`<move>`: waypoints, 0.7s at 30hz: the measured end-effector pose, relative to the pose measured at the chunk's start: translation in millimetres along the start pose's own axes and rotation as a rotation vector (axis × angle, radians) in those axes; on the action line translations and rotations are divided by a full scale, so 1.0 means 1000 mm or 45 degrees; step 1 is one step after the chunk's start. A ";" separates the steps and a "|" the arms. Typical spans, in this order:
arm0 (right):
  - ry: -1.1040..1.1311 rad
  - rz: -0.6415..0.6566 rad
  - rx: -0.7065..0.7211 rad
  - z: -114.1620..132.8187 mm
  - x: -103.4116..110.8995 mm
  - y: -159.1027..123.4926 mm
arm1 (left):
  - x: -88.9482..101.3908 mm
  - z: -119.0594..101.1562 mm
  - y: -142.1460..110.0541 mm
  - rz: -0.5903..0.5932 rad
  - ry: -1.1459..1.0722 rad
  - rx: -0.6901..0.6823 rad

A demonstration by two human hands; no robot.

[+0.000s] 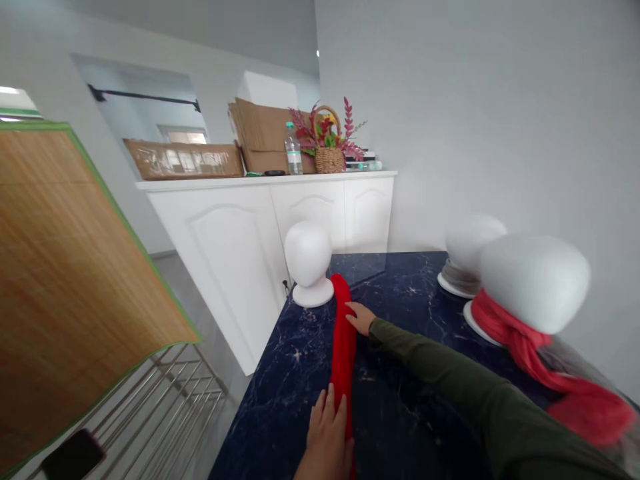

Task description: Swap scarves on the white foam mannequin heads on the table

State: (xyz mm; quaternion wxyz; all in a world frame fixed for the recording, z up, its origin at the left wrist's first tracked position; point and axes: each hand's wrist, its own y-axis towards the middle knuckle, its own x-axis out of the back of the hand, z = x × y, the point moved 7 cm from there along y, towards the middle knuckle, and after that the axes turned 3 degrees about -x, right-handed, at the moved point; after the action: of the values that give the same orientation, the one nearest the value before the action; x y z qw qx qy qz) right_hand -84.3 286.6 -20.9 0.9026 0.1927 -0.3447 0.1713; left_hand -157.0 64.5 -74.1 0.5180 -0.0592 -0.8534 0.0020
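A bright red scarf [343, 347], folded into a long narrow strip, lies lengthwise on the dark blue marbled table [280, 373]. My left hand [327, 430] rests on its near part with fingers stretched out and spread. Farther up, my right hand [361, 319] touches the scarf's right edge, its fingers apart and reaching onto the cloth. Close to the scarf's far end stands a white mannequin head [309, 257] with a bare neck. The scarf's nearest end runs out of view at the bottom.
At the right, one mannequin head [537, 280] wears a coral-red scarf [520, 337]; another head [473, 240] has a grey scarf around its neck. Behind stands a white cabinet [225, 233] bearing cartons, a bottle [293, 150] and a flower basket [330, 159]. A metal rack [175, 393] is at left.
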 end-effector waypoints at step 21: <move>0.592 -1.402 -0.576 -0.150 0.314 -0.300 | -0.004 -0.248 0.077 0.055 -0.815 -0.566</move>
State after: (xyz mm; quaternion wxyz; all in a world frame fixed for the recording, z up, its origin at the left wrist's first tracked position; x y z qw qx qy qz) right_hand 352.2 151.4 23.1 0.9280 0.1042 -0.0180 -0.3572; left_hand 71.6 126.2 31.9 0.2001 -0.1846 -0.9499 -0.1537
